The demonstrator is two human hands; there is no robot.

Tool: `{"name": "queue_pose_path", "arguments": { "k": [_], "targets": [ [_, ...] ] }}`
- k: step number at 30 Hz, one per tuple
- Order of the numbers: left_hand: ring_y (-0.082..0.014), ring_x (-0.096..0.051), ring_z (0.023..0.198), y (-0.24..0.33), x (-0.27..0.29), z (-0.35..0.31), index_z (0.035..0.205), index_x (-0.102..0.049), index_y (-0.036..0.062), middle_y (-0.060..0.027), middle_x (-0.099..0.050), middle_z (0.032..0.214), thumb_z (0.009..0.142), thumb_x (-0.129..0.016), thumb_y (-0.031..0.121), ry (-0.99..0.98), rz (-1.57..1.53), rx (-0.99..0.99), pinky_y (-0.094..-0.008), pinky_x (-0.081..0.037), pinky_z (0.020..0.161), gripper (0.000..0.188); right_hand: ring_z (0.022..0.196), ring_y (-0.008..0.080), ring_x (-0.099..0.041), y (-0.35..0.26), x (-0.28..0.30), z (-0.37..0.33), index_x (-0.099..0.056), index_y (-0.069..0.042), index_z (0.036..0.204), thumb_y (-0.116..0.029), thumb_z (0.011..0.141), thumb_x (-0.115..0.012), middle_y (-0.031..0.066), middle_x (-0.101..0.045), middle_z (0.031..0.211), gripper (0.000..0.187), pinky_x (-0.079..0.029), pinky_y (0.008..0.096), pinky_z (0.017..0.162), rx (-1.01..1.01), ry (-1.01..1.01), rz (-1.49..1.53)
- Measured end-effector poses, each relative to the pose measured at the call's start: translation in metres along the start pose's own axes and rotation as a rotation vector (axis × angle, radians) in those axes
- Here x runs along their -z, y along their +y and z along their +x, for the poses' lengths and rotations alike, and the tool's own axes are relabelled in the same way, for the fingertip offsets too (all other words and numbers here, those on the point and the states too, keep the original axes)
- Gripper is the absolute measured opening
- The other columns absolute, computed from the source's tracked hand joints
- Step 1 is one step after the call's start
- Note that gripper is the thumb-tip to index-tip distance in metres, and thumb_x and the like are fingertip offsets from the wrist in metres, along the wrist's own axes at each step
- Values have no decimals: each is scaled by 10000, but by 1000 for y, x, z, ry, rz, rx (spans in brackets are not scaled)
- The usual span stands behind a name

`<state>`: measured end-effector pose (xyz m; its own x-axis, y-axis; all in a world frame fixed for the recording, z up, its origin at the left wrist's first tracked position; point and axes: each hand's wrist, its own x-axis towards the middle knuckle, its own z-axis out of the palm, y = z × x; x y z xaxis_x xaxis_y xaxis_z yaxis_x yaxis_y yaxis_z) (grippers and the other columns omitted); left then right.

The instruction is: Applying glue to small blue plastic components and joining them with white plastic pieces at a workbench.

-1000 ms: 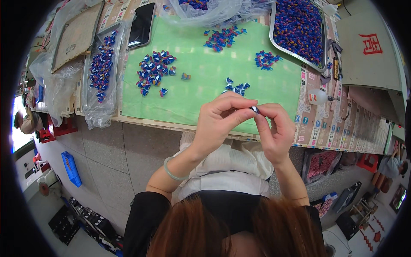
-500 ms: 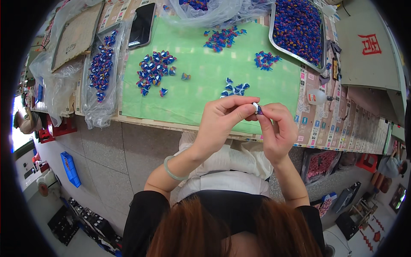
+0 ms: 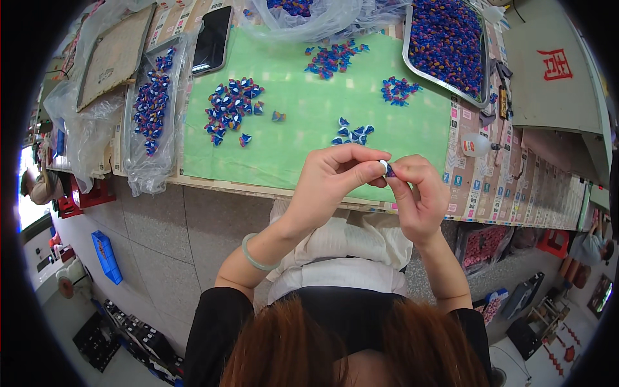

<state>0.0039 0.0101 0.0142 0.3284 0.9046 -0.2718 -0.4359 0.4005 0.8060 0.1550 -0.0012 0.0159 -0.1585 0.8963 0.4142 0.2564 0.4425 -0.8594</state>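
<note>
Hardly anything has shifted since half a second ago: in the head view, the small blue-and-white piece [image 3: 385,168] sits slightly lower, pinched between the thumb and fingertips of both the left hand [image 3: 330,179] and the right hand [image 3: 421,201]. Those fingertips cover much of it, so its full shape is hard to make out. Just beyond, the left hand reaches the edge of a small cluster [image 3: 361,131] of similar pieces and may hide some. A clear plastic bag [image 3: 316,27] and a metal tray [image 3: 448,88] run off the upper edge. Red writing marks one grey cabinet [image 3: 538,35]; one white bottle [image 3: 476,145] bears a small label. Four groups, too crowded to count exactly, lie on the green cloth [image 3: 290,155], beside one dark phone [image 3: 212,40].
</note>
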Motion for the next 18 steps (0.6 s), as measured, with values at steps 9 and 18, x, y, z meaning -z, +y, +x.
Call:
{"name": "queue_pose_path", "arguments": {
  "k": [9,18],
  "targets": [
    [-116,-570,705,-2,1,3,904,-578,-33,-72,-592,763,785,-558,64,-8,-68,35,-223,-459,659,154,655,173,-515,0,3,3,-519,27,828,84,715,-554,103,-543,751,131,-410,250,559,20,-54,-70],
    [-116,-566,717,-2,-2,1,884,-584,-31,-73,-595,776,777,-568,58,8,-79,37,-227,-456,670,141,675,171,-513,-1,3,0,-519,29,833,79,725,-551,102,-540,768,123,-413,253,589,-35,-36,-12]
  ]
}}
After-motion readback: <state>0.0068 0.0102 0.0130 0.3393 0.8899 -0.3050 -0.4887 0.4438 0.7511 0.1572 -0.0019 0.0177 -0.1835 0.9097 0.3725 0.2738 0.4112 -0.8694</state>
